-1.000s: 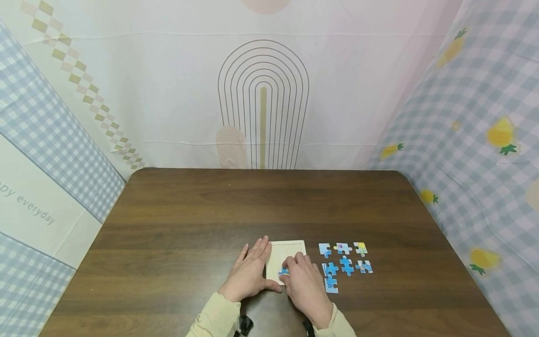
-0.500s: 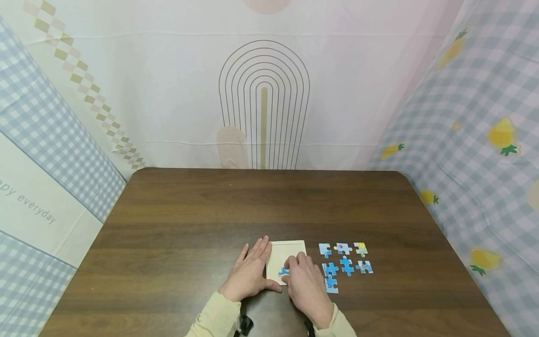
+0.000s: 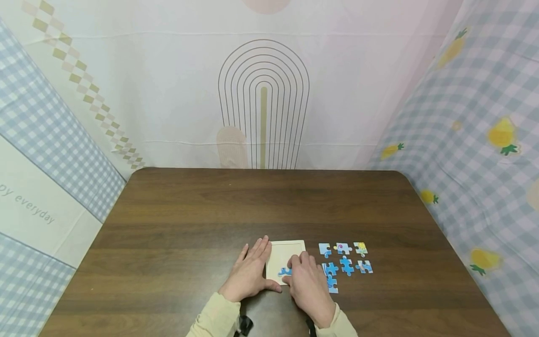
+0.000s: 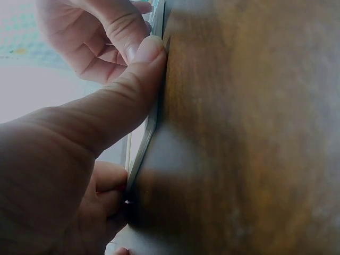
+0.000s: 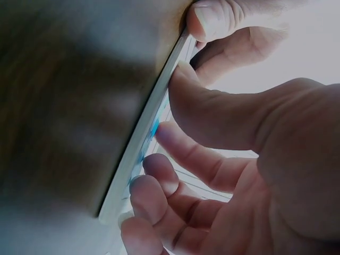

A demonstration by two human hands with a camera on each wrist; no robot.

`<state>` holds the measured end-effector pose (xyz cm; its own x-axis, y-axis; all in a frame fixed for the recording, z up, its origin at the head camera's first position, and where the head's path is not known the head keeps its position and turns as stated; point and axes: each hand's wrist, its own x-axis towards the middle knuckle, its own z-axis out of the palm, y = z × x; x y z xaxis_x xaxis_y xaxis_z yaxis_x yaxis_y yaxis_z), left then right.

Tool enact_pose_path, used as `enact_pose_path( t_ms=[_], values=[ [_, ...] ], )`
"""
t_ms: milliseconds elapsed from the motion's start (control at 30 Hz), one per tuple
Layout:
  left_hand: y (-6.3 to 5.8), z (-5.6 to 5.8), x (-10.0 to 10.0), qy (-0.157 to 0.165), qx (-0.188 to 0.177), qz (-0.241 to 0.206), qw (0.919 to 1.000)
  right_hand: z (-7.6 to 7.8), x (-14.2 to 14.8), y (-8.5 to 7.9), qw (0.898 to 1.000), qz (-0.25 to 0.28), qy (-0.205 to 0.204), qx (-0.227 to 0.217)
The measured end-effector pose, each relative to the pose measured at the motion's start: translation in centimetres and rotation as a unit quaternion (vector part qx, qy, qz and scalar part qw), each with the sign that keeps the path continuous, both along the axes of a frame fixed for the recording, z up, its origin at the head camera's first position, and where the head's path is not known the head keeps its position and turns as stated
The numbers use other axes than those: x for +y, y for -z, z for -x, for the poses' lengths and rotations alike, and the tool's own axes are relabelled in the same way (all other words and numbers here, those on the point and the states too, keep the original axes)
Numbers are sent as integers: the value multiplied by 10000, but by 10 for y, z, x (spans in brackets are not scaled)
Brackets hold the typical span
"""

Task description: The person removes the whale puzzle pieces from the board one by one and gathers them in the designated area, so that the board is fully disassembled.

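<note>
A pale, shallow puzzle tray [image 3: 287, 243] lies flat on the table, with a blue jigsaw piece [image 3: 285, 271] in its lower part. My left hand [image 3: 247, 275] lies along the tray's left side, fingers extended, thumb at the near edge. My right hand [image 3: 309, 290] reaches over the tray's right half with bent fingers, thumb and forefinger at the blue piece. In the right wrist view the forefinger [image 5: 172, 135] touches the blue piece, while the thumb [image 5: 186, 95] sits at the tray's rim. The piece's right part is hidden by the right hand.
Right of the tray, several loose jigsaw pieces lie in rough rows, among them a yellow one [image 3: 360, 249] and a blue one [image 3: 347, 266]. The brown table [image 3: 189, 206] meets a hanging patterned cloth [image 3: 181, 93] at its far edge.
My right hand has shifted slightly to the right, so more of the blue jigsaw piece shows. The left hand and the tray keep their places.
</note>
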<state>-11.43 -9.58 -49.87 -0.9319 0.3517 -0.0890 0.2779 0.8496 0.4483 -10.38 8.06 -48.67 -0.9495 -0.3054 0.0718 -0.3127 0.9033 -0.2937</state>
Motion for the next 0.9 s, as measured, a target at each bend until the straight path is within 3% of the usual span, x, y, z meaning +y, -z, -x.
enact_pose_path(
  t_ms=[900],
  values=[
    [1,0,-1,-3,-35,-110,9999,1,1,1,9998,171,-53,46]
  ],
)
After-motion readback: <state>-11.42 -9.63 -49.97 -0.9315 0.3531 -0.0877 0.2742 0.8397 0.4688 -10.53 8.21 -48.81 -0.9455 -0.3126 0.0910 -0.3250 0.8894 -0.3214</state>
